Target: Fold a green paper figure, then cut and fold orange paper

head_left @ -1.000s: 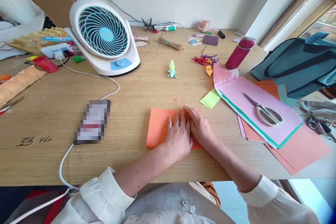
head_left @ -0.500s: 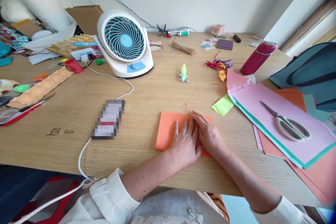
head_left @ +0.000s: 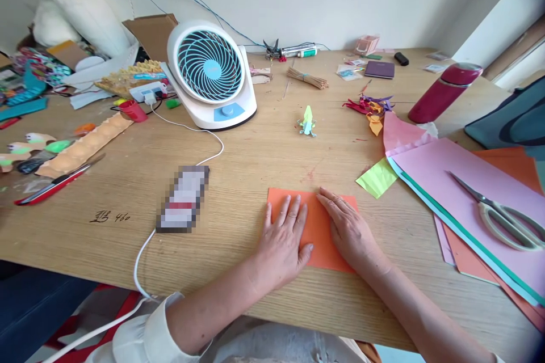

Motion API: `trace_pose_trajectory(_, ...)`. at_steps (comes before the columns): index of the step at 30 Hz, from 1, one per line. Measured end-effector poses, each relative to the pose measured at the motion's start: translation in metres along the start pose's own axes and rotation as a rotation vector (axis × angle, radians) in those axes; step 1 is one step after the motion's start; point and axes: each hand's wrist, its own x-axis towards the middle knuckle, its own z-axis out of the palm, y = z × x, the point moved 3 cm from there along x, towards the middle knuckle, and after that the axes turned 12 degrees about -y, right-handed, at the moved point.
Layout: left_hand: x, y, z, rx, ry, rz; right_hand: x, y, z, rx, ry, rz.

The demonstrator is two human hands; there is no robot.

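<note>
An orange sheet of paper (head_left: 317,232) lies flat on the wooden table in front of me. My left hand (head_left: 283,241) rests palm down on its left part, fingers spread. On the right part lies my right hand (head_left: 349,227), its fingers stretched out and close together, pressing on the paper near the top edge. A strip of orange shows between the two hands. Parts of the sheet are hidden under both palms.
A phone (head_left: 183,198) on a white cable lies left, a fan (head_left: 210,71) behind it. Right are a yellow-green paper piece (head_left: 377,177), coloured sheets (head_left: 451,210) with scissors (head_left: 506,221), and a red bottle (head_left: 445,93). A small folded paper figure (head_left: 307,122) stands behind the orange sheet.
My hands have moved apart on the orange paper, the left hand toward its left side. More of the paper's middle shows. The whole view has shifted slightly.
</note>
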Motion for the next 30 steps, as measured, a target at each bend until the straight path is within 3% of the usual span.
trace_pose_trajectory(9, -0.028, -0.047, -0.007, 0.008, -0.077, -0.212, -0.001, -0.002, 0.0, -0.048, 0.003, -0.007)
trace_pose_trajectory(14, -0.031, -0.055, -0.007, 0.001, -0.018, -0.231, -0.001, -0.003, 0.0, -0.028, -0.004, 0.004)
trace_pose_trajectory(20, -0.005, -0.057, -0.022, -0.064, 0.103, -0.099, -0.001, -0.005, -0.004, 0.046, 0.018, 0.035)
trace_pose_trajectory(24, 0.024, -0.061, -0.039, -0.143, 0.049, -0.058, -0.001, -0.008, -0.014, 0.044, 0.061, 0.092)
trace_pose_trajectory(30, 0.043, -0.066, -0.054, -0.197, -0.086, -0.17, -0.003, 0.007, -0.026, -0.08, 0.079, 0.209)
